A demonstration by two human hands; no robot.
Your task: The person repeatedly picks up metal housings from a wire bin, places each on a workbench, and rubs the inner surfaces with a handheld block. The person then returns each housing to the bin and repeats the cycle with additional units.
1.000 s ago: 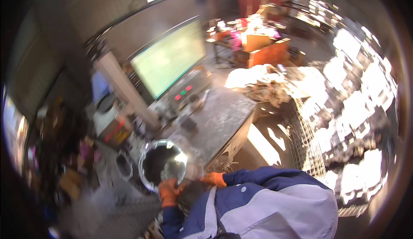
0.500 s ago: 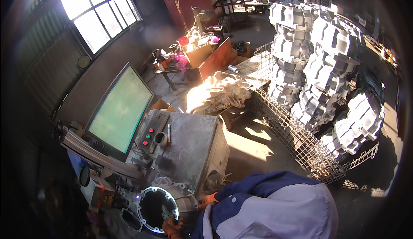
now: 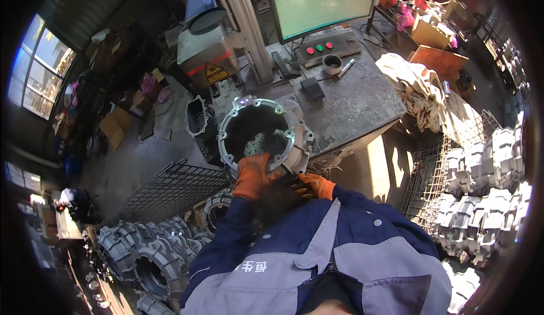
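Observation:
A round cast-metal housing (image 3: 299, 139) with a bright bolt-hole flange stands at the near left corner of the worktable, its wide opening facing up toward me. My left hand (image 3: 252, 176), in an orange glove, grips the near rim, with the fingers reaching over into the opening. Lower on the near right side, my right hand (image 3: 318, 186), also gloved in orange, has its fingers curled against the housing; their tips are dark and partly hidden. Inside the bore a speckled, perforated-looking surface shows.
Beside the housing stands a box-shaped machine (image 3: 208, 57) with a warning label, next to a metal column (image 3: 243, 26). A monitor (image 3: 323, 3), button box (image 3: 328, 47) and cup (image 3: 332, 64) occupy the worktable (image 3: 362, 97). Wire cages (image 3: 164, 190) with stacked castings (image 3: 156, 267) flank me.
The view has swung left and down, bringing the cage on the left into sight. My left hand now reaches further over the housing's near rim; my right hand stays at its right side.

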